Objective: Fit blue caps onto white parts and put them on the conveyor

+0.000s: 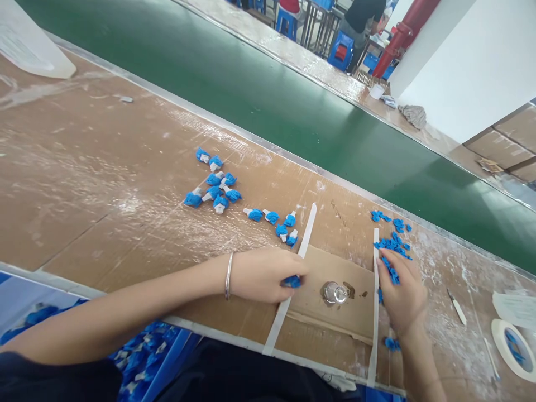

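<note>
My left hand (268,273), with a bangle at the wrist, is closed around a blue piece (292,281) beside the left white strip (278,324). My right hand (404,293) has thumb and forefinger pinched together at the right white strip (373,346), against a scatter of small blue pieces (393,244); what lies between those fingertips is hidden. Between the hands, a small clear glass jar (334,293) stands on a cardboard sheet (322,318), with dark wet spots beside it. Several blue pieces with white tabs (220,203) lie beyond my left hand.
A green conveyor belt (251,92) runs along the table's far side. On the right are a craft knife (457,308), a tape roll (498,340) and a thin stick (491,357). A blue bin (167,363) of blue pieces sits below the front edge. A person (360,22) is across the belt.
</note>
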`<state>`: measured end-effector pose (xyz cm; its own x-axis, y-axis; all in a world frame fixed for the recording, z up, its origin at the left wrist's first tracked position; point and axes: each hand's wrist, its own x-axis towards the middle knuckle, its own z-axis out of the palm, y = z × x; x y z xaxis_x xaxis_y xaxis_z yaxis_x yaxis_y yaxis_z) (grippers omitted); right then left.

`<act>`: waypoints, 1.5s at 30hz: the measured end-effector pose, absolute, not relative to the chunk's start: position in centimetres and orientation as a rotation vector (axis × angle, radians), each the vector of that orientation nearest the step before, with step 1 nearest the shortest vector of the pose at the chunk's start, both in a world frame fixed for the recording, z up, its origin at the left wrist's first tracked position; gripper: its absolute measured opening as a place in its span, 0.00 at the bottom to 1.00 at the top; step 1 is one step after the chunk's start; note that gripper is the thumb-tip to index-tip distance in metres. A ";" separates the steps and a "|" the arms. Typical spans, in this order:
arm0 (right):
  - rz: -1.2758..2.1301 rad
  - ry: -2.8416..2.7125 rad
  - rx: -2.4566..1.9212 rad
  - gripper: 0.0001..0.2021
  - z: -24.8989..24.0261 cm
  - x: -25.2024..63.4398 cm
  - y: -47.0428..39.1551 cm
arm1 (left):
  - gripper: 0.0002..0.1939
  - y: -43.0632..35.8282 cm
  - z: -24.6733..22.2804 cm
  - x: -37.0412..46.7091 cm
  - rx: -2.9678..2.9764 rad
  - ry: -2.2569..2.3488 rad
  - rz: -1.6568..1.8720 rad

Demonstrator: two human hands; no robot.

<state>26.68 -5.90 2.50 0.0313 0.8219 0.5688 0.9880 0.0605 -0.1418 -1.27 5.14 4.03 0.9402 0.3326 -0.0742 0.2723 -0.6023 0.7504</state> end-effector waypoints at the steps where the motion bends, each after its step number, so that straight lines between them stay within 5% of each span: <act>1: -0.419 -1.871 -1.829 0.13 2.2 28.3 -4.8 | 0.08 5.7 4.2 -1.8 2.410 0.478 -0.004; 5: -0.305 -2.072 -1.880 0.17 0.7 32.0 -2.0 | 0.05 7.8 4.6 -3.8 2.728 0.860 -0.241; 11: -0.144 -2.067 -1.951 0.15 0.4 32.2 -1.5 | 0.09 9.1 5.5 -4.9 2.836 1.339 -0.108; 26: -0.179 -2.073 -1.814 0.18 -1.3 32.8 -3.5 | 0.05 10.6 2.7 -2.9 2.977 1.090 0.164; 33: -0.246 -2.340 -1.742 0.18 -1.7 32.7 -4.1 | 0.09 9.0 3.7 -1.9 2.264 0.924 0.790; 45: -0.197 -2.259 -1.535 0.20 1.5 27.3 -7.5 | 0.16 4.2 2.1 0.6 1.106 0.448 0.407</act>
<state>27.34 -7.47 1.53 -0.3167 0.8595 0.4013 0.9159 0.3870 -0.1061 0.56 4.17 2.08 0.8396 0.5244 -0.1417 -0.0908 0.3925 0.9153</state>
